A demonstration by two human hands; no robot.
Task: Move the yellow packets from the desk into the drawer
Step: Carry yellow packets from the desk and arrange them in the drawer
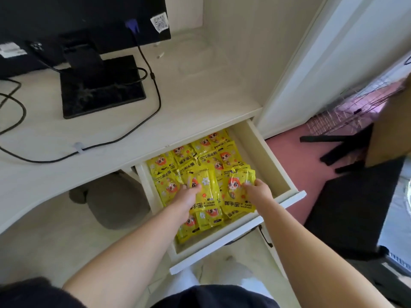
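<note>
The white drawer stands pulled open below the desk edge, filled with several yellow hand-warmer packets lying flat and overlapping. My left hand is inside the drawer, fingers closed on a yellow packet lying on top of the pile. My right hand is beside it, gripping another yellow packet by its right edge, over the pile. No yellow packets show on the desk top.
A black monitor stand and black cables lie on the white desk. A grey bin stands under the desk left of the drawer. A cardboard box and dark items sit on the pink floor at right.
</note>
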